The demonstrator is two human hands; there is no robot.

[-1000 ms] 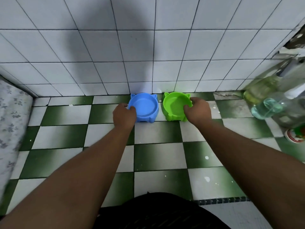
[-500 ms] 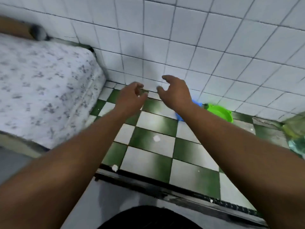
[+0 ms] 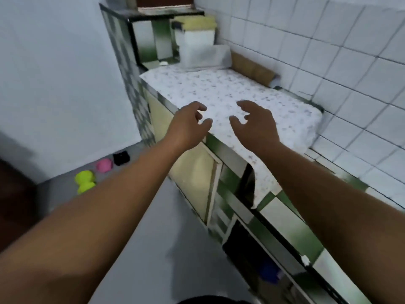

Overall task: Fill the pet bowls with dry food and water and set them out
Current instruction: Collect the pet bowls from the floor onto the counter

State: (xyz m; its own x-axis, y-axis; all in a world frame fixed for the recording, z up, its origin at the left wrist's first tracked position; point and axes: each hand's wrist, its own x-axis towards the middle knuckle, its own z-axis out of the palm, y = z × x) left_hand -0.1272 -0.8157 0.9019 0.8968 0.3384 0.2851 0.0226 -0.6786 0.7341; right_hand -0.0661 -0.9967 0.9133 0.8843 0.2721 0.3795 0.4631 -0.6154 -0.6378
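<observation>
Bowls off-cam now, L hand (image 3: 189,126), R hand (image 3: 257,128) empty, lime floor obj (image 3: 85,181) blurry

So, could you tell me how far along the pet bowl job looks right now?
Done, seemingly: a yellow-green bowl, pink bowl and black bowl sit on the floor by the wall; contents unreadable. In hand: nothing, left hand and right hand hover empty over the cloth-covered counter. Left: confirming food and water.

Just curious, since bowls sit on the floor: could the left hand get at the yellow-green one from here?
Probably not: the left hand hovers at the counter, while the yellow-green bowl lies on the floor by the wall. Nothing blocks it.
</observation>
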